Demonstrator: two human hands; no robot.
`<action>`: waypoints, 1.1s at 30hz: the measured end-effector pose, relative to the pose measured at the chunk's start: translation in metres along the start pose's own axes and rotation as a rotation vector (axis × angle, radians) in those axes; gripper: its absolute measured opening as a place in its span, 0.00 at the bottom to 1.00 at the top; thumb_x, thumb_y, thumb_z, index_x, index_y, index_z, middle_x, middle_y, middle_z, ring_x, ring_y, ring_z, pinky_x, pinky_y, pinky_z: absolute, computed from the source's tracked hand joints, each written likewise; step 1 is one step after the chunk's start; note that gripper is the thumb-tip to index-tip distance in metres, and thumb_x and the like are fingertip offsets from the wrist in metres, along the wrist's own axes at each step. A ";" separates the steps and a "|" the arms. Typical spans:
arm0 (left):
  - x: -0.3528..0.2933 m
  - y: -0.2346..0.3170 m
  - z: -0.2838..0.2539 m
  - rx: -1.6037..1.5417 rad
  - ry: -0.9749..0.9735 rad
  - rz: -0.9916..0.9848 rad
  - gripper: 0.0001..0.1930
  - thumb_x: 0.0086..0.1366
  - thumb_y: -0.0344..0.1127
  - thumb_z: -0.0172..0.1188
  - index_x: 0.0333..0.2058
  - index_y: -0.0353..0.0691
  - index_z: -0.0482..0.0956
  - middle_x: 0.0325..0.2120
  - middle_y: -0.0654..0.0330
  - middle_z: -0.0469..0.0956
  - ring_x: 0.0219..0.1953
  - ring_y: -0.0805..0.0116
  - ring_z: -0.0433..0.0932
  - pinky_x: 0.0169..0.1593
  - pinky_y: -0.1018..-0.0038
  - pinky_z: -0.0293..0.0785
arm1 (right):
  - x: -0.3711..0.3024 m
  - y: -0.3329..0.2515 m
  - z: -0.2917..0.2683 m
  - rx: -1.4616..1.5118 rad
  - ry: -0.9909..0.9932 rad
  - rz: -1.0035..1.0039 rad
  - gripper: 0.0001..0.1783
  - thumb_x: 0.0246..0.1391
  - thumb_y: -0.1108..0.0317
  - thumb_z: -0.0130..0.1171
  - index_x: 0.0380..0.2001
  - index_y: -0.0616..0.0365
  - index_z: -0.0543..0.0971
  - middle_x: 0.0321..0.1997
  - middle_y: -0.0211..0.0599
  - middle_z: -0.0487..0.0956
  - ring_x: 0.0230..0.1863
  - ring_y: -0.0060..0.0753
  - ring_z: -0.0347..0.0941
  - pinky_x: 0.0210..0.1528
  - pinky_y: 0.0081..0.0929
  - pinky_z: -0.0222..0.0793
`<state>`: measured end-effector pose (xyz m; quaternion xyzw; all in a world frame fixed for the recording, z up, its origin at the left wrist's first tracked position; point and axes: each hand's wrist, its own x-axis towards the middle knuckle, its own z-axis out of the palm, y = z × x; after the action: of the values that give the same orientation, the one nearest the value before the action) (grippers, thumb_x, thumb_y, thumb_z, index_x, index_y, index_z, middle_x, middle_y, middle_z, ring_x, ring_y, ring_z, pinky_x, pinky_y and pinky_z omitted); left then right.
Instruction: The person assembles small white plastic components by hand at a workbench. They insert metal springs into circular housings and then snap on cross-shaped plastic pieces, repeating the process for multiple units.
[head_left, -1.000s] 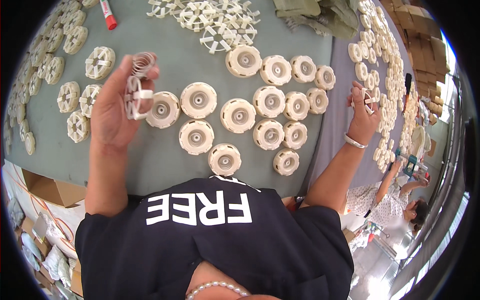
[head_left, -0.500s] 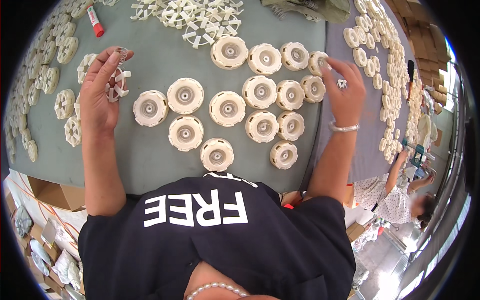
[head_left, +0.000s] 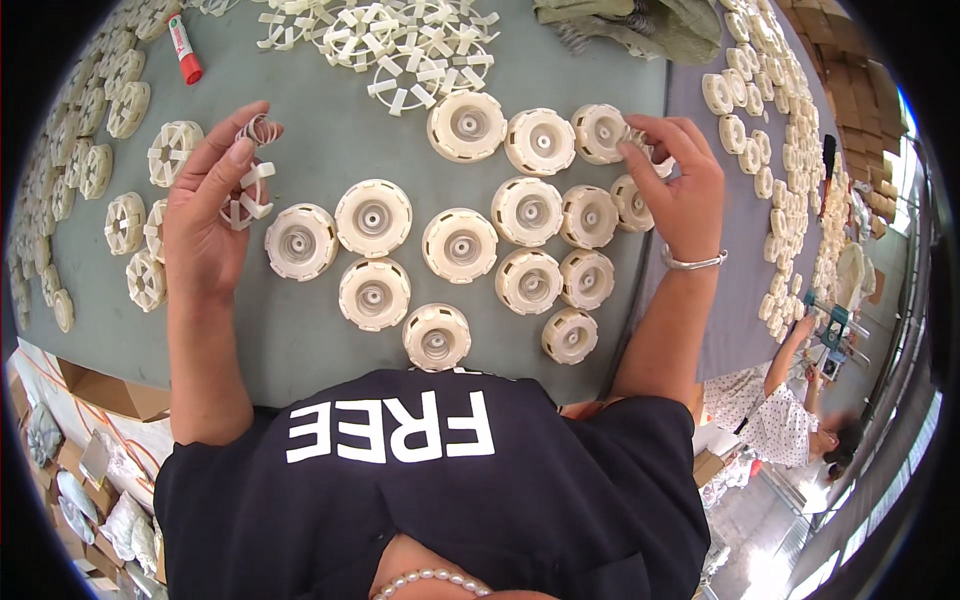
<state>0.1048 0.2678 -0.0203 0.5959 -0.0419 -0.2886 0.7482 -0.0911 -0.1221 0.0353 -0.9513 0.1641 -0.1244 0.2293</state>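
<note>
My left hand [head_left: 212,205] is closed, with a thin wire coil spring [head_left: 258,130] pinched between thumb and forefinger. A white plastic ring with tabs [head_left: 246,200] is held against its lower fingers. On the right, my right hand [head_left: 688,185] pinches what looks like another coil spring [head_left: 634,138] beside a cream round housing [head_left: 600,133] in the back row. A cream part shows between its fingers, but I cannot tell which piece it is. Several cream housings, such as this one [head_left: 460,246], lie face up between my hands, many with a spring round the central post.
A heap of white tabbed rings [head_left: 415,45] lies at the back. A red-capped glue stick [head_left: 186,50] is at the back left. Many finished-looking round parts cover both table sides. A green cloth bag [head_left: 640,28] sits at the back; another person [head_left: 785,420] works at far right.
The view has shifted, so the table items sit lower. My right hand's fingertips have come off the end housing of the back row and now show a spring. My left hand still holds its spring and ring.
</note>
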 end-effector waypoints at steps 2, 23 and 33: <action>-0.001 0.001 0.005 -0.032 -0.045 -0.010 0.24 0.76 0.33 0.58 0.67 0.31 0.74 0.54 0.53 0.83 0.37 0.82 0.76 0.38 0.83 0.73 | 0.002 -0.003 0.001 -0.029 -0.048 0.054 0.19 0.50 0.70 0.76 0.47 0.56 0.85 0.36 0.32 0.80 0.33 0.27 0.74 0.38 0.26 0.73; -0.057 0.023 0.045 0.164 -0.237 0.101 0.15 0.69 0.25 0.69 0.54 0.35 0.84 0.41 0.60 0.87 0.38 0.80 0.80 0.41 0.81 0.77 | -0.010 -0.080 0.035 0.203 0.082 0.040 0.17 0.49 0.71 0.79 0.43 0.58 0.87 0.37 0.32 0.85 0.35 0.24 0.79 0.38 0.26 0.77; -0.037 0.053 0.000 0.779 -0.139 0.284 0.12 0.57 0.30 0.75 0.41 0.42 0.90 0.31 0.70 0.83 0.29 0.79 0.73 0.33 0.77 0.67 | -0.008 -0.027 0.013 0.031 -0.008 0.103 0.22 0.56 0.67 0.75 0.54 0.54 0.86 0.42 0.31 0.85 0.37 0.22 0.77 0.41 0.23 0.74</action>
<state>0.0947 0.2922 0.0386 0.8017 -0.2801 -0.1847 0.4947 -0.0875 -0.0910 0.0354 -0.9385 0.2098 -0.1114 0.2506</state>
